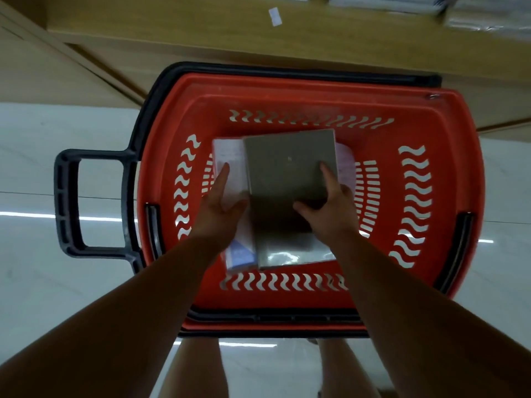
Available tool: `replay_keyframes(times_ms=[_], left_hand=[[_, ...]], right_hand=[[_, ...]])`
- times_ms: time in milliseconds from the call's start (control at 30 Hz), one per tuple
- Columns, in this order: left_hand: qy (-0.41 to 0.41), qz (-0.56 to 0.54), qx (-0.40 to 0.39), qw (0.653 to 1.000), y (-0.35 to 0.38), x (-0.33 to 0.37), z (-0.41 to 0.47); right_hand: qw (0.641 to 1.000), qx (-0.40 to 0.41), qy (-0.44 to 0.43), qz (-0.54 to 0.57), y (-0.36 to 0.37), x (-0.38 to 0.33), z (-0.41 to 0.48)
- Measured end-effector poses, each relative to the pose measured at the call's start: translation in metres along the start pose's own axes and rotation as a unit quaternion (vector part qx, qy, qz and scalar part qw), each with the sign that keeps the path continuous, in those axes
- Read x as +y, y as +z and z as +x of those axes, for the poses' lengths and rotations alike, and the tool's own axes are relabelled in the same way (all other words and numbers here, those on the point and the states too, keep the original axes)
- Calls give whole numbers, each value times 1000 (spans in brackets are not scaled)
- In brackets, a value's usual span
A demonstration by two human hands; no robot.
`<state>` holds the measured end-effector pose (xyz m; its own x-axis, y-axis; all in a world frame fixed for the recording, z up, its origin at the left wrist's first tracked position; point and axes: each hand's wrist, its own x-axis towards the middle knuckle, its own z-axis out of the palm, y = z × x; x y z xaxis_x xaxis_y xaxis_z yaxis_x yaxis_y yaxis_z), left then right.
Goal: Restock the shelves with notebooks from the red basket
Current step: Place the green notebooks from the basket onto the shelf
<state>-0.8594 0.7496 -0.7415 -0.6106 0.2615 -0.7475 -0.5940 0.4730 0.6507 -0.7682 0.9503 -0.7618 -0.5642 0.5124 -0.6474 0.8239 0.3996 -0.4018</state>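
Note:
The red basket [287,90] stands on the floor right below me, its black handle [69,202] sticking out to the left. Inside lies a grey-brown notebook [287,165] on top of a white one [231,156]; a pink-white one [346,162] peeks out on the right. My right hand [330,205] grips the grey-brown notebook, thumb under its near part and fingers on the cover. My left hand [221,202] rests flat on the white notebook, fingers stretched, touching the grey one's left edge.
A wooden shelf unit [258,38] runs across the top, with wrapped stacks of stock [474,12] on its ledge at the upper right. A white label [275,16] is stuck on the shelf. Glossy white floor tiles [43,282] surround the basket. My legs show below.

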Motion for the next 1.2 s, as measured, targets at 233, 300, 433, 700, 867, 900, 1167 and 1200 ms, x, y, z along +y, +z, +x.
replay_keyframes(times_ms=[233,300,433,700,867,900,1167,1200], left_hand=[[35,46,-9,998,-3,-10,2],[37,71,-10,997,-3,-12,4],[58,71,-12,996,-4,-7,6],[101,133,-10,986,-3,47,-34],[130,194,-1,972,-5,109,-103],[139,203,1,969,-6,124,-123],[214,261,-11,941,2,271,-307],[233,255,-7,939,6,289,-330]], right_hand=[[997,-26,-66,41,32,-20,-14],[996,-11,-62,67,37,-18,-11],[996,-40,-55,54,32,-15,-8],[970,-157,-51,180,-8,-22,-27],[952,-183,-67,238,-71,-46,-85],[949,-186,-78,241,-89,-52,-101],[923,-164,-125,326,-244,-95,-255],[917,-163,-135,337,-264,-97,-272]])
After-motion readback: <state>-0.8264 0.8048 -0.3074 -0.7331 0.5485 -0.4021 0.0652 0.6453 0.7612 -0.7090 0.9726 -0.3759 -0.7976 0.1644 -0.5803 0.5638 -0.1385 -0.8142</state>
